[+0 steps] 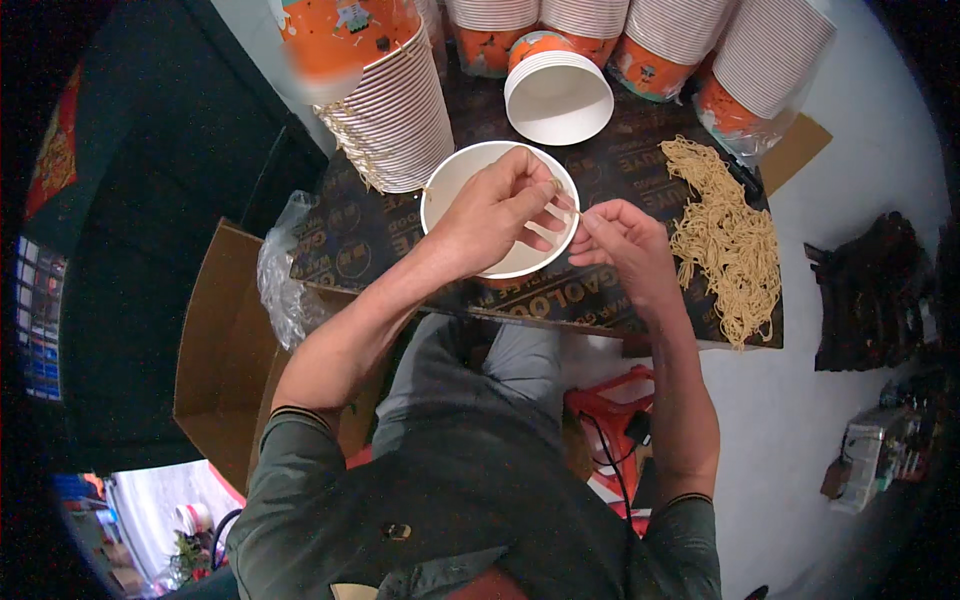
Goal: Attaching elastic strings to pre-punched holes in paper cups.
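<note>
A white paper bucket (470, 165) stands on the dark table with its mouth facing me. My left hand (500, 205) reaches over the mouth, thumb and forefinger closed together near the right rim. Just outside that rim my right hand (625, 240) pinches with its fingertips. A short bit of thin tan cord (568, 210) shows at the rim between the hands; most of it is hidden by fingers. To the right of my right hand lies a loose heap of tan cords (725, 240).
A nested stack of buckets (395, 120) with tan cords along its side leans at the left. Another white bucket (560, 100) lies tipped behind. Wrapped orange-and-white stacks (765, 55) line the back. A plastic bag (288, 265) and cardboard box (225, 350) are at the left.
</note>
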`<state>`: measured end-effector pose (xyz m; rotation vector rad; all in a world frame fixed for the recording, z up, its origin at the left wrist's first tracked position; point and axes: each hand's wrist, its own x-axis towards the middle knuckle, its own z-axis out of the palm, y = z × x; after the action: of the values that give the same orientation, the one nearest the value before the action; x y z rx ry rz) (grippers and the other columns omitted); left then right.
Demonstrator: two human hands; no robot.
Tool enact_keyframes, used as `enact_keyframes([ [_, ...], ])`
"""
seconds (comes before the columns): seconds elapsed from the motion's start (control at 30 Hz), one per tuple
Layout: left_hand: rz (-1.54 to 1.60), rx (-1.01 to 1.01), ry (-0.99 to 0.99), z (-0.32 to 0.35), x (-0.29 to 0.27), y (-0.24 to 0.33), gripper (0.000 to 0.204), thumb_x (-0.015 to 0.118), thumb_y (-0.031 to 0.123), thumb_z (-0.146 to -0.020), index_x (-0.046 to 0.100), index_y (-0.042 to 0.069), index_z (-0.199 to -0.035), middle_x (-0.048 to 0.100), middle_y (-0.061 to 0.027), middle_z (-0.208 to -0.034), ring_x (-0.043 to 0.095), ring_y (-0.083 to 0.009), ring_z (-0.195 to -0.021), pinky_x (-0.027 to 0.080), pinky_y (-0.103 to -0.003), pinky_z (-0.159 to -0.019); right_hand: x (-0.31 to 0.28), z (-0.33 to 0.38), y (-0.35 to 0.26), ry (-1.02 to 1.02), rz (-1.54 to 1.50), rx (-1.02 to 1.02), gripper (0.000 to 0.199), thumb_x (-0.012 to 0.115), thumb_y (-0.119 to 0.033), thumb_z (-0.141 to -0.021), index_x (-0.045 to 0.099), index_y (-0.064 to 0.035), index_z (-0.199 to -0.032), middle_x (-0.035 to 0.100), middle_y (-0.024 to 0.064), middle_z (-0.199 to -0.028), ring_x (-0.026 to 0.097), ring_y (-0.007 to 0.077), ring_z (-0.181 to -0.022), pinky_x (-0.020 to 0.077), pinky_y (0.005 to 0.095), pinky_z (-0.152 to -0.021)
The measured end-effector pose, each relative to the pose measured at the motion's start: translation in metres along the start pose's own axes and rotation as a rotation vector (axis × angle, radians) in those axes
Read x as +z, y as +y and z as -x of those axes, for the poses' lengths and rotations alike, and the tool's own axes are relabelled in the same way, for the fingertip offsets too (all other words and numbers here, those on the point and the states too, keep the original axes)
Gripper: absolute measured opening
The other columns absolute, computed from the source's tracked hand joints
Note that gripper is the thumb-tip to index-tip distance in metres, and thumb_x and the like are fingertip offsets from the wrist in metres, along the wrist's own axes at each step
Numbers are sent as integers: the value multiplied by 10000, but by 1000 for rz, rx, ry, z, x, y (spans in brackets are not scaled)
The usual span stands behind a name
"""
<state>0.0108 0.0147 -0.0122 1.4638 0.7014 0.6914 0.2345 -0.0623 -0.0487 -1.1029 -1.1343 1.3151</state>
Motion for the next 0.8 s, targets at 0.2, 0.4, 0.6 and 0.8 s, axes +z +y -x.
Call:
enact_keyframes([
  [0.2, 42, -41, 12, -2, -2, 2, 243, 552, 307, -1169, 535, 70, -1218, 727, -126, -1244, 759, -219, -1015, 669, -361, -784, -7, 7, 12, 31, -70, 64, 278, 639, -257, -1124, 673, 17, -1163, 758, 112, -1038, 756, 186, -944, 657, 354, -870],
  [0.4, 23, 10, 36, -3, -1, 10, 191, 580, 224, -1145, 607, 35, -1139, 758, -95, -1105, 748, -150, -940, 637, -311, -767, 3, 10, 12, 5, -126, 45, 231, 632, -226, -1124, 668, 2, -1133, 741, 116, -1060, 754, 193, -971, 655, 360, -917],
  [0.6, -157, 162, 17, -4, 7, 15, 187, 654, 185, -1089, 660, -2, -1089, 763, -61, -1003, 725, -120, -931, 574, -284, -820, 26, 12, 33, 26, -246, -10, 195, 592, -165, -1141, 632, 21, -1185, 731, 146, -1139, 744, 219, -1061, 648, 410, -1000],
  [0.8, -199, 208, 32, 1, -1, 8, 241, 672, 187, -1076, 726, -26, -1176, 774, -77, -994, 727, -134, -947, 577, -312, -834, 36, 12, 45, -3, -306, -16, 226, 596, -191, -1149, 624, 26, -1204, 731, 154, -1162, 747, 223, -1064, 650, 412, -997],
])
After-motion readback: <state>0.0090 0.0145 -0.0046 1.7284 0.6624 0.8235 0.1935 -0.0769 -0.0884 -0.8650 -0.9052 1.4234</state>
